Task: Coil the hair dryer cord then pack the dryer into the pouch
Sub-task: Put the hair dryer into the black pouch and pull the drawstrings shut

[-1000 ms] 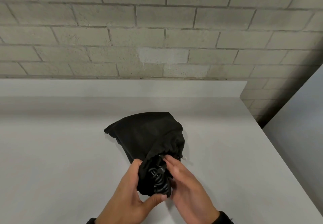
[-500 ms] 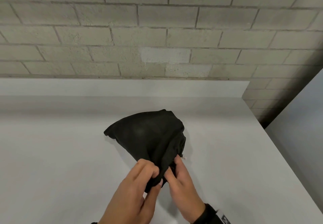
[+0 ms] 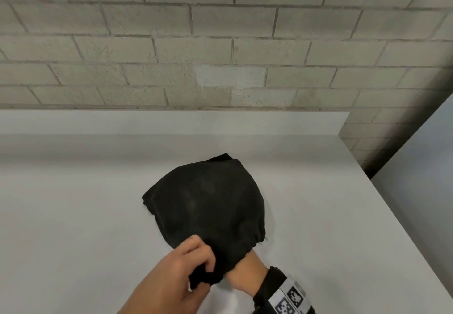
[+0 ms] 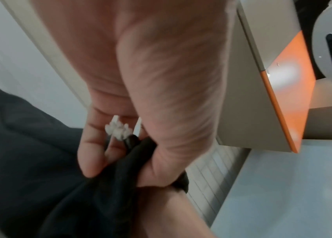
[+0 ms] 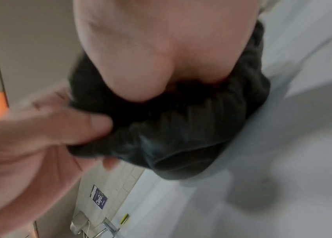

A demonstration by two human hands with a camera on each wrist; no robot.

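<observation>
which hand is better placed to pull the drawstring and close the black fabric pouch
Left, probably. The left hand already grips the gathered mouth of the black fabric pouch, with the white drawstring ends at its fingers; the right hand is buried inside.

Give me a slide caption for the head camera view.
Left hand grips the black pouch mouth while the right hand reaches inside, on a white counter.

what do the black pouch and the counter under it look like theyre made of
The pouch looks like soft matte woven fabric: it sags, creases, and gathers into fine puckers at its mouth, where the left hand bunches it. The counter looks like smooth, hard, pale grey laminate or solid surface, with an even, slightly sheened face; which one is unclear.
</observation>
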